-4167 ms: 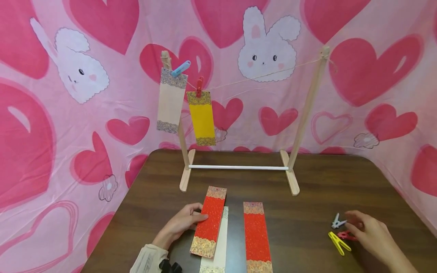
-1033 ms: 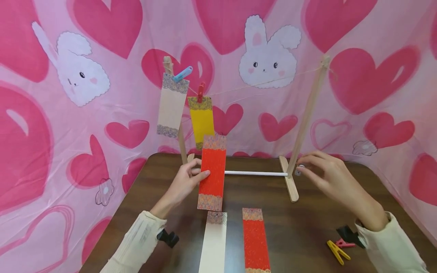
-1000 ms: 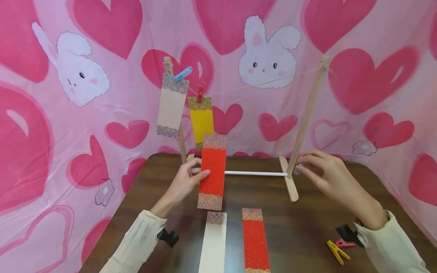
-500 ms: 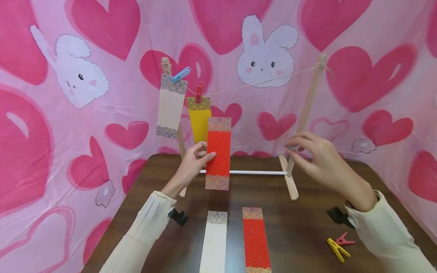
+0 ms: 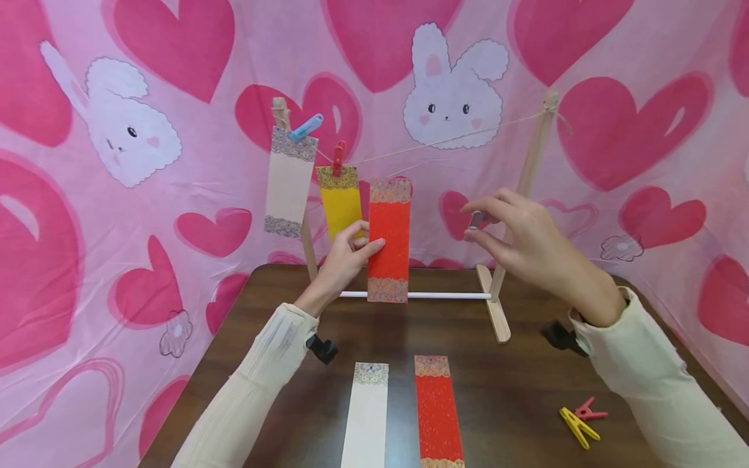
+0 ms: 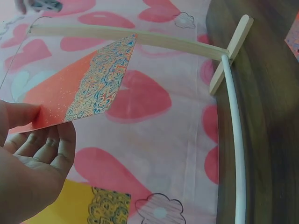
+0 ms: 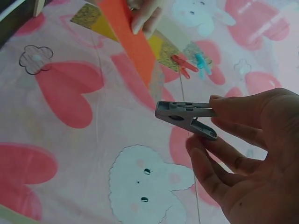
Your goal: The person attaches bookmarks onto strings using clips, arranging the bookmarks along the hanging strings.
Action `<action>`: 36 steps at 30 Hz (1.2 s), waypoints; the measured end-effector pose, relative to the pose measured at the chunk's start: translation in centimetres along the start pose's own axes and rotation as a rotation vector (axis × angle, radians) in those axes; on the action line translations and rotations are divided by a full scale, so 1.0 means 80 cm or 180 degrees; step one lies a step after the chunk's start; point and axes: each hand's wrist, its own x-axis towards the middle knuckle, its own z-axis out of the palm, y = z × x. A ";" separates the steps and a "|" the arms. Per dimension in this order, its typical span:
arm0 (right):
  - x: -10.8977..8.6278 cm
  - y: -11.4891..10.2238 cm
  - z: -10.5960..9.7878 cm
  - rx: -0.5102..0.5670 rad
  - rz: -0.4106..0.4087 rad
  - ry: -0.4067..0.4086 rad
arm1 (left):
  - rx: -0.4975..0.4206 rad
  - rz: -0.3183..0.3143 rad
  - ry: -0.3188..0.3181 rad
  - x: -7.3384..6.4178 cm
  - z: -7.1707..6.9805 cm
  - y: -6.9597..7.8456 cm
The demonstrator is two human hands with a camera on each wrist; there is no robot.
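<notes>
My left hand (image 5: 346,261) pinches a red card (image 5: 389,240) with patterned bands by its left edge, holding it upright in the air before the string (image 5: 445,140). To its right my raised right hand (image 5: 521,237) holds a grey clothespin (image 7: 184,114) between thumb and fingers. On the line, a cream card (image 5: 290,182) hangs from a blue clothespin (image 5: 306,128). Beside it a yellow card (image 5: 339,201) hangs from a red clothespin (image 5: 338,159), its lower part hidden behind my left hand and the red card.
A white card (image 5: 365,416) and another red card (image 5: 437,413) lie on the table (image 5: 281,396). Yellow (image 5: 578,428) and pink clothespins (image 5: 590,409) lie at the right. The wooden stand's right post (image 5: 532,153) and white crossbar (image 5: 445,296) stand behind my hands.
The left hand lifted the red card off the white card and raised it toward the string. The right hand took the grey clothespin from the table and moved up and left with it.
</notes>
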 end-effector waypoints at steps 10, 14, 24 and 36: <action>0.040 -0.005 -0.010 0.0005 0.0040 -0.0003 | -0.0196 0.0073 -0.0094 0.010 0.016 0.006; 0.064 -0.008 -0.015 0.0069 -0.0014 0.0057 | -0.0169 0.0089 -0.0063 0.013 0.018 0.006; 0.163 -0.007 -0.009 0.0272 -0.0009 0.0186 | -0.0011 0.0148 0.0035 0.017 0.016 0.004; 0.206 0.022 0.029 0.0519 0.0066 -0.0039 | -0.0065 0.0227 -0.0002 0.015 0.009 -0.004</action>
